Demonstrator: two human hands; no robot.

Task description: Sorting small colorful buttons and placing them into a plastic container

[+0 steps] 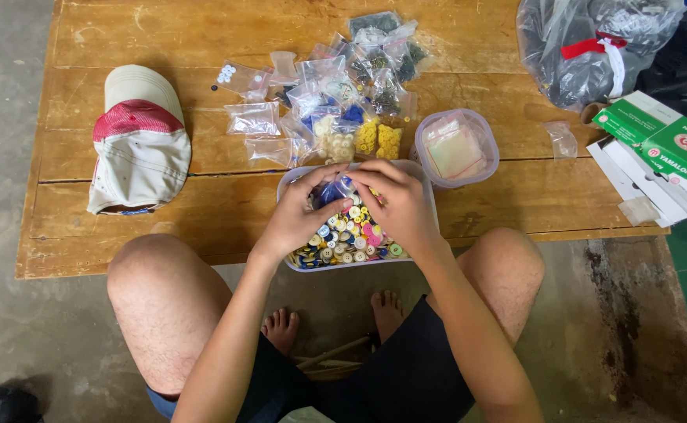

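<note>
Two hands meet over the near edge of the wooden table (124, 243), where one clear tub of mixed buttons (351, 235) sits within easy reach. Left hand (300, 215) and right hand (398, 205) pinch one small blue-filled bag (334, 190) between fingertips, held low above the tub so spills seemingly fall back in. Behind, well over a dozen small bags of sorted buttons (335, 102) lie together mid-table; one round tub (457, 149) stands just right; one cap (138, 141) rests toward the left edge.

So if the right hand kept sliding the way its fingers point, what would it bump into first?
The right hand points toward the left hand, so it would probably meet the small blue bag pinched between them, then those fingers. Depth is hard to judge.
</note>
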